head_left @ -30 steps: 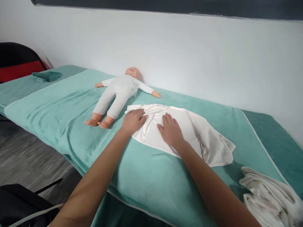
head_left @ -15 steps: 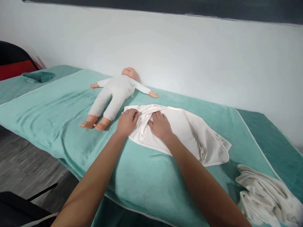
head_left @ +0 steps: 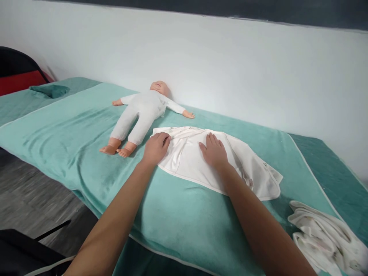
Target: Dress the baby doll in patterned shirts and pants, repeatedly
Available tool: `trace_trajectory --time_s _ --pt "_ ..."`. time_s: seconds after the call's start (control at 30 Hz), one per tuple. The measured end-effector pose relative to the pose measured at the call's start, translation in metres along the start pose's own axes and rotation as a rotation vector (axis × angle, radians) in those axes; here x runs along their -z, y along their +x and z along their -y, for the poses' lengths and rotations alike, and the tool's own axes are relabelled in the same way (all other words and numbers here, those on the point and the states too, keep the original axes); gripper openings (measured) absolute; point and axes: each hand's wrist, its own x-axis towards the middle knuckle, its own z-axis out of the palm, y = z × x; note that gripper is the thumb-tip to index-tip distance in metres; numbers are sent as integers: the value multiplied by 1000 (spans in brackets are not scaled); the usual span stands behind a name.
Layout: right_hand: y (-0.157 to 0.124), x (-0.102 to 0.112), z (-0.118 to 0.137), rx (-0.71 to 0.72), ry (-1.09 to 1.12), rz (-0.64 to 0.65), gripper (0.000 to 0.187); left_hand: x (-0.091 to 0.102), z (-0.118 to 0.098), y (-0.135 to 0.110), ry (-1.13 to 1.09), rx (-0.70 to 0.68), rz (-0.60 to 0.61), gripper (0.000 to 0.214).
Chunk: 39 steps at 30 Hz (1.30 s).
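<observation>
A white cloth garment (head_left: 192, 153) with a small printed pattern along its far edge is spread on the green bed cover. My left hand (head_left: 156, 147) is at its left end, fingers curled over the edge with the thumb close beside them. Flat on the garment's middle lies my right hand (head_left: 214, 149), palm down, fingers stretched out and thumb apart. Creases and a fold run through the garment's right part, under and beside my right forearm. Beyond my left hand a baby doll (head_left: 146, 105) in a white body suit lies on its back, arms spread.
A crumpled pile of white cloths (head_left: 324, 237) sits at the bed's near right corner. The green cover (head_left: 71, 134) drapes over the near edge. A white wall (head_left: 230, 69) stands behind, and a black chair (head_left: 20, 61) with something red is at far left.
My right hand has slid to the right across the garment and opened flat. The bunched folds between my hands have smoothed out. My left hand has stayed at the left end.
</observation>
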Motion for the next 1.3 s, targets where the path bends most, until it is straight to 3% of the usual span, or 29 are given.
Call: trace_trajectory --time_s 0.13,0.27,0.7,0.97,1.13,1.3 --pt "-6 6 -32 -77 -22 -8 69 0 1 0 -7 -2 6 33" --pt "-10 9 -45 -101 -24 -27 69 0 2 0 -18 4 5 32" --pt "-24 11 -38 -97 -78 -5 68 -2 2 -2 -14 18 -5 31" --pt "-26 11 -38 -98 -50 1 67 1 -4 0 12 48 79 28" --pt "-22 9 -26 67 89 -44 63 4 -12 1 105 151 112 39" --pt "-13 1 5 288 188 -63 61 6 -15 4 227 312 151 55"
